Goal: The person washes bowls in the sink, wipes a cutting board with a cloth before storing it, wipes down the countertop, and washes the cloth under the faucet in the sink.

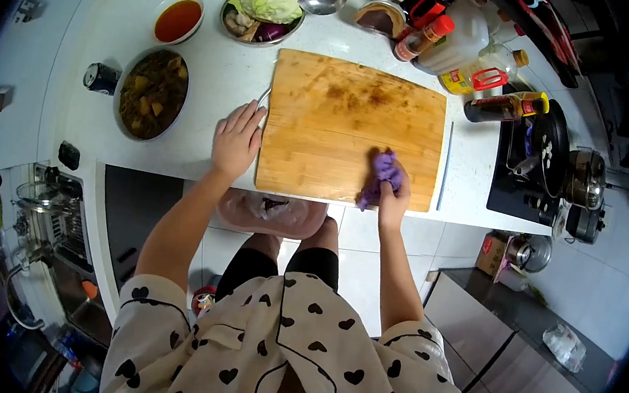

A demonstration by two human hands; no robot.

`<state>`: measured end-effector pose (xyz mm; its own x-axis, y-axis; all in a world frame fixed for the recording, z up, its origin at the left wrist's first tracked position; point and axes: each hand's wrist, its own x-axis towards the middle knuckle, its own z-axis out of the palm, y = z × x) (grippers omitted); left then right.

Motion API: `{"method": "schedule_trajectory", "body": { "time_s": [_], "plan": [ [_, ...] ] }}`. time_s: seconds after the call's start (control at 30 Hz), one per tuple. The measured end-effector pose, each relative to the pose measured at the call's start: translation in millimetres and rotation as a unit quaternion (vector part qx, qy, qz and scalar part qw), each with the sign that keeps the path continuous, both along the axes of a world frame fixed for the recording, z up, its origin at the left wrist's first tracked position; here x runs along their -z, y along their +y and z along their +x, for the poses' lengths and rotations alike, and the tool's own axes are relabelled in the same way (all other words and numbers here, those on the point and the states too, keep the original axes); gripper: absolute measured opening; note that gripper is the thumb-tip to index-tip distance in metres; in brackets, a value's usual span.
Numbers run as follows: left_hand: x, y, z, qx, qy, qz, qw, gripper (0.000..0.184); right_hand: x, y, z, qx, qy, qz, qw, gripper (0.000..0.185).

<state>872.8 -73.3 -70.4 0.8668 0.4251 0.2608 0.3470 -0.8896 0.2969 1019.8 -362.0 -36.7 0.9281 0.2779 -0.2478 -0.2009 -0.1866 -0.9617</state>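
My right hand (395, 197) is closed on a crumpled purple cloth (385, 170), pressed to the lower right part of a wooden cutting board (334, 142). Dark brown stains mark the board's upper middle. At the board's left edge my left hand (237, 143) lies with fingers stretched out on the white counter, its fingertips beside a thin metal piece (265, 96) that is partly hidden there.
Left stand a bowl of stew (147, 99), a bowl of red liquid (180, 21) and a can (100, 78). Behind the board is a vegetable bowl (270, 5). Sauce bottles (498, 106) and a stove with a pan (554, 150) are right. Below hangs a pink bin (282, 227).
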Motion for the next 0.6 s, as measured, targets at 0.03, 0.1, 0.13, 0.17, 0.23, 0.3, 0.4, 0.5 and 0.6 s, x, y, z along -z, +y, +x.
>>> {"method": "schedule_trajectory", "body": {
  "time_s": [0.03,0.1,0.13,0.17,0.23,0.3,0.4,0.5,0.6],
  "plan": [
    [1.4,0.2,0.9,-0.002,0.003,0.02,1.0,0.037,6.8,-2.5,-3.5,-0.031,-0.114,-0.055,0.991,0.042],
    [1.5,-1.4,-0.3,0.001,-0.007,-0.001,1.0,0.037,21.3,2.5,-25.4,-0.071,-0.265,-0.124,0.954,0.038],
    [0.0,0.6,0.5,0.003,-0.014,-0.006,1.0,0.037,26.7,13.3,-42.6,-0.064,-0.273,-0.122,0.952,0.037],
    [0.1,2.0,0.7,0.002,-0.009,-0.001,1.0,0.037,28.8,26.5,-56.1,-0.086,-0.297,-0.129,0.942,0.036],
    [1.1,1.3,0.9,0.002,-0.001,0.008,1.0,0.037,29.0,57.8,-85.5,-0.138,-0.296,-0.093,0.941,0.04],
    [4.3,1.9,0.2,0.007,-0.002,0.0,1.0,0.04,11.3,91.0,-107.1,-0.211,-0.297,-0.099,0.926,0.041],
    [2.8,2.6,0.8,-0.005,-0.004,-0.036,0.999,0.046,0.5,111.3,-98.4,-0.233,-0.222,-0.024,0.947,0.039],
    [1.6,1.2,2.0,-0.058,-0.014,-0.033,0.998,0.052,-18.0,97.8,-57.0,-0.185,-0.118,0.007,0.976,0.039],
    [6.1,3.5,0.8,-0.069,0.031,-0.021,0.997,0.053,-11.8,83.8,23.9,-0.04,-0.057,0.006,0.998,0.035]
  ]
}}
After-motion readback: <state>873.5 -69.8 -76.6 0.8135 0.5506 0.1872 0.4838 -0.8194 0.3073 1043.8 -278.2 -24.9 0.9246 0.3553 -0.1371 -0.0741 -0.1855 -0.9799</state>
